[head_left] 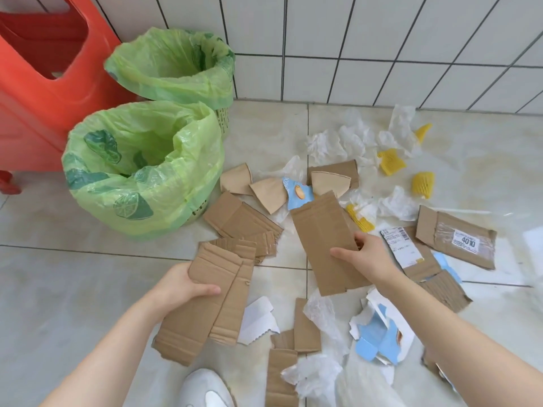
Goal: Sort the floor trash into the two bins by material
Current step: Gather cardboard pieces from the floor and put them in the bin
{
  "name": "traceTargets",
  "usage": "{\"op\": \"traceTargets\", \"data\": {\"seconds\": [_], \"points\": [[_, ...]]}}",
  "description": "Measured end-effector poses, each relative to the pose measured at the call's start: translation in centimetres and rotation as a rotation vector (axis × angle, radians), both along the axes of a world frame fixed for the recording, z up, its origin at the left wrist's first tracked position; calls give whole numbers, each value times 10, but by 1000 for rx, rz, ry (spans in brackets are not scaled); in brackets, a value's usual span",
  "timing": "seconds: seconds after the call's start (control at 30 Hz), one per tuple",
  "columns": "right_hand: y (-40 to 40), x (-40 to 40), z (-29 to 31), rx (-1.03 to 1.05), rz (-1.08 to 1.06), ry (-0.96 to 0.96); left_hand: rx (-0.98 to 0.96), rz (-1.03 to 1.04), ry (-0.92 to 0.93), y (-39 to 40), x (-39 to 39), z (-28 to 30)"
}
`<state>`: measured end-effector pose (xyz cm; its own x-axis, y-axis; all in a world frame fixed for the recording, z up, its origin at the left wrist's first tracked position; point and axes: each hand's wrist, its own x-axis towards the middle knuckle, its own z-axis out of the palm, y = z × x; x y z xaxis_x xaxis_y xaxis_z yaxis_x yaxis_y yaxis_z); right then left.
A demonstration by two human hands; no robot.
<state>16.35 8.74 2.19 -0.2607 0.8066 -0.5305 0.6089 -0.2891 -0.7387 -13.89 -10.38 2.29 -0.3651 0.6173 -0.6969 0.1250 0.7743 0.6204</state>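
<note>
- Head view, nearest first: a white shoe (205,390) at the bottom edge, with torn cardboard scraps (283,374) and crumpled clear plastic (316,374) on the floor (58,289) just beside it.
- The left hand (188,284) grips a stack of cardboard strips (202,306), thumb on top and fingers curled under the upper end; the strips' long axis runs from the hand down toward the person.
- The right hand (363,254) pinches a single cardboard panel (326,245) at its right edge, thumb across the face; the panel's long axis points away from the person, tilted slightly left.
- Blue and white paper packaging (379,336) lies under the right forearm, and a labelled cardboard piece (458,239) lies to the right.
- More cardboard (241,221) lies between the hands and the bins; white plastic film (349,142) and yellow foam netting (390,161) are scattered farther right, near the wall.
- The near bin (141,165), lined with a green bag, stands ahead and to the left of both hands; the far bin (173,66) stands behind it, touching it, against the wall, beside a red plastic stool (35,83).
- The left hand is nearer to both bins, so its stack likely goes first; I cannot tell which bin is for cardboard.
</note>
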Motion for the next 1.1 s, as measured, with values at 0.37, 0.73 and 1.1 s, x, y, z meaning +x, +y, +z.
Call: {"op": "traceTargets", "data": {"seconds": [0.37,0.73,1.1], "points": [[37,28,-5,130,189,-155,94,-218,139,51,-16,-13],[52,29,-31,137,185,-395,-56,-506,429,83,-12,-44],[54,20,-29,68,240,-503,-55,-475,388,73,-11,-38]]}}
